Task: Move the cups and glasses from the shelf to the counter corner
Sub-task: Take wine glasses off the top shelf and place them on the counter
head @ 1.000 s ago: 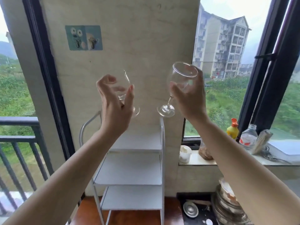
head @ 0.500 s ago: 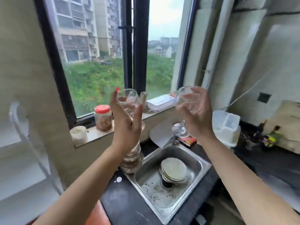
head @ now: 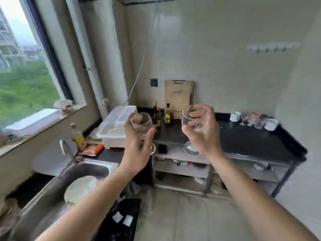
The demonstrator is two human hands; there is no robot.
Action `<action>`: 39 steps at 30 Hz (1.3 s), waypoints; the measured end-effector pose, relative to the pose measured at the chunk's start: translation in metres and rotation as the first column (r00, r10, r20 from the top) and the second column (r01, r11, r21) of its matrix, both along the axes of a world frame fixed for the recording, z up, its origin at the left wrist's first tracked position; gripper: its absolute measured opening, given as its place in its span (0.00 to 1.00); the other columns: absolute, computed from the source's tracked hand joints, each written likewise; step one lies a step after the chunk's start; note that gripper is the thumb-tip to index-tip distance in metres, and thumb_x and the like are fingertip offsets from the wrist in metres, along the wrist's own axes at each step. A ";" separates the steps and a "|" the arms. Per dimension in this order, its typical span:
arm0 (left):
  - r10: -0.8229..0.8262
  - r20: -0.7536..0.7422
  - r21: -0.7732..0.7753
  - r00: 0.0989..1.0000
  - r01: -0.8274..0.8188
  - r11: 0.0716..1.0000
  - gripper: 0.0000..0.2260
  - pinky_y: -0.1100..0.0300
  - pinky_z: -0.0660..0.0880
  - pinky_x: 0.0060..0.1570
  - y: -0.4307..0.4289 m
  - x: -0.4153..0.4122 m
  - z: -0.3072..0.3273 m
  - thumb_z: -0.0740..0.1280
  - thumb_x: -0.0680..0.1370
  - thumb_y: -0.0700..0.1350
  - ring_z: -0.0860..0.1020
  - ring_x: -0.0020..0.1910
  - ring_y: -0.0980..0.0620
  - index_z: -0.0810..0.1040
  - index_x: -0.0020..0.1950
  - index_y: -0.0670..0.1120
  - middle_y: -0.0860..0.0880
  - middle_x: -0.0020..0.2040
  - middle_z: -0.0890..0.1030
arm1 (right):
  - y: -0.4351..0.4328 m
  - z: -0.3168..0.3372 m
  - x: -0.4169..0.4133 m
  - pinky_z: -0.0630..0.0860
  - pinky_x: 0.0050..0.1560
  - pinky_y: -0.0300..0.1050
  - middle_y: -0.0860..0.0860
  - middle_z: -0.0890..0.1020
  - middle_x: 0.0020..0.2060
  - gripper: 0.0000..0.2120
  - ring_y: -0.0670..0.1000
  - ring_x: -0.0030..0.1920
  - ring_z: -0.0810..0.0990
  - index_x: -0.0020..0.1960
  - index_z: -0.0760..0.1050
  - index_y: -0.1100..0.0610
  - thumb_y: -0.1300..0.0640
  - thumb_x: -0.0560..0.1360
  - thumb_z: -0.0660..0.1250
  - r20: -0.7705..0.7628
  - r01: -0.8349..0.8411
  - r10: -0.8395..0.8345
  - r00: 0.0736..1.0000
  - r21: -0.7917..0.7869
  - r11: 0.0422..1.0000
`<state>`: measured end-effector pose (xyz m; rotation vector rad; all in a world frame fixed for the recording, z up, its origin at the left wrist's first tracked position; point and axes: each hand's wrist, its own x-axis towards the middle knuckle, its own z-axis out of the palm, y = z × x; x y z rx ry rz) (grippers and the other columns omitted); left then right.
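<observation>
My left hand (head: 137, 152) grips a clear stemmed wine glass (head: 141, 122), bowl up, its foot showing by my palm. My right hand (head: 203, 134) holds a second clear wine glass (head: 188, 119) by the bowl, its foot hanging below the hand. Both glasses are in the air in front of the black counter (head: 251, 138). In the counter's far right corner stand white cups (head: 234, 116) and several clear glasses (head: 251, 120). The shelf is out of view.
A steel sink (head: 83, 173) with plates lies at lower left. A white plastic box (head: 118, 124) and sauce bottles (head: 162, 113) stand at the counter's left end, a wooden board (head: 178, 96) leans on the wall. The window sill (head: 40, 119) runs along the left.
The view has swung right, from the white shelf past the window and sink to the black counter. Both hands still carry their wine glasses at chest height.
</observation>
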<state>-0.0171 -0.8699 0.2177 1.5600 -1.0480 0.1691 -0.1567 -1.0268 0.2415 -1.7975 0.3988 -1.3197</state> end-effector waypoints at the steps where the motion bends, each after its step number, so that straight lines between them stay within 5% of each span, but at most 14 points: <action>1: -0.055 -0.004 0.001 0.998 0.055 0.999 0.31 0.59 0.68 0.66 -0.029 -0.014 0.000 0.63 0.80 0.52 0.76 0.60 0.47 0.51 0.76 0.43 0.36 0.58 0.77 | -0.025 -0.002 -0.018 0.80 0.43 0.47 0.44 0.81 0.49 0.29 0.51 0.42 0.84 0.62 0.71 0.46 0.45 0.62 0.72 -0.013 0.037 -0.037 0.999 0.005 0.999; 5: -0.220 0.035 0.005 0.975 0.220 0.975 0.29 0.62 0.71 0.62 -0.123 -0.057 0.003 0.64 0.80 0.53 0.77 0.58 0.49 0.52 0.75 0.53 0.40 0.60 0.74 | -0.108 -0.010 -0.070 0.80 0.44 0.44 0.44 0.81 0.49 0.26 0.50 0.42 0.84 0.57 0.69 0.38 0.45 0.62 0.72 -0.019 0.139 -0.138 0.990 0.045 0.989; 11: -0.384 -0.018 0.059 0.923 0.384 0.921 0.30 0.63 0.77 0.53 -0.252 -0.073 -0.025 0.66 0.80 0.49 0.78 0.60 0.52 0.53 0.77 0.51 0.46 0.66 0.69 | -0.216 -0.048 -0.097 0.75 0.41 0.30 0.44 0.82 0.51 0.30 0.47 0.43 0.84 0.62 0.72 0.47 0.45 0.61 0.73 -0.061 0.271 -0.266 0.962 0.104 0.957; 16: -0.481 -0.092 0.075 0.872 0.487 0.870 0.33 0.61 0.78 0.50 -0.378 -0.063 -0.052 0.68 0.78 0.50 0.77 0.61 0.53 0.55 0.77 0.47 0.48 0.66 0.69 | -0.323 -0.067 -0.096 0.75 0.41 0.32 0.43 0.82 0.52 0.30 0.48 0.44 0.84 0.63 0.72 0.45 0.46 0.62 0.73 -0.110 0.387 -0.376 0.920 0.099 0.917; 19: -0.504 -0.133 0.080 0.853 0.517 0.852 0.33 0.59 0.78 0.52 -0.460 -0.047 -0.057 0.70 0.77 0.52 0.77 0.61 0.52 0.58 0.76 0.49 0.50 0.66 0.70 | -0.391 -0.069 -0.090 0.76 0.42 0.36 0.42 0.82 0.52 0.27 0.48 0.44 0.85 0.59 0.70 0.33 0.48 0.63 0.73 -0.114 0.457 -0.447 0.887 0.098 0.884; 23: -0.557 -0.164 0.097 0.814 0.575 0.812 0.29 0.66 0.75 0.50 -0.557 -0.031 -0.053 0.72 0.74 0.55 0.78 0.57 0.58 0.63 0.71 0.56 0.65 0.61 0.73 | -0.472 -0.068 -0.081 0.76 0.44 0.39 0.35 0.81 0.53 0.27 0.46 0.45 0.85 0.54 0.67 0.27 0.49 0.63 0.73 -0.165 0.545 -0.527 0.833 0.084 0.834; 28: -0.540 -0.213 0.131 0.814 0.571 0.810 0.26 0.63 0.77 0.50 -0.653 -0.026 -0.046 0.75 0.71 0.58 0.79 0.53 0.61 0.63 0.60 0.75 0.69 0.57 0.77 | -0.558 -0.074 -0.089 0.76 0.48 0.40 0.39 0.82 0.54 0.29 0.43 0.48 0.84 0.60 0.68 0.36 0.44 0.62 0.74 -0.230 0.632 -0.598 0.768 0.118 0.766; 33: -0.506 -0.209 0.194 0.837 0.543 0.817 0.26 0.50 0.77 0.57 -0.742 -0.033 -0.063 0.75 0.68 0.60 0.76 0.59 0.54 0.68 0.62 0.64 0.63 0.58 0.77 | -0.645 -0.090 -0.103 0.78 0.48 0.39 0.40 0.82 0.55 0.27 0.44 0.50 0.84 0.55 0.67 0.29 0.41 0.62 0.76 -0.238 0.673 -0.638 0.732 0.110 0.731; 39: -0.468 -0.256 0.289 0.846 0.529 0.798 0.24 0.64 0.76 0.46 -0.852 -0.059 -0.096 0.77 0.69 0.54 0.79 0.49 0.61 0.69 0.59 0.62 0.65 0.51 0.79 | -0.761 -0.137 -0.134 0.69 0.45 0.21 0.39 0.73 0.53 0.30 0.37 0.53 0.77 0.59 0.71 0.37 0.39 0.59 0.76 -0.278 0.697 -0.654 0.704 0.091 0.712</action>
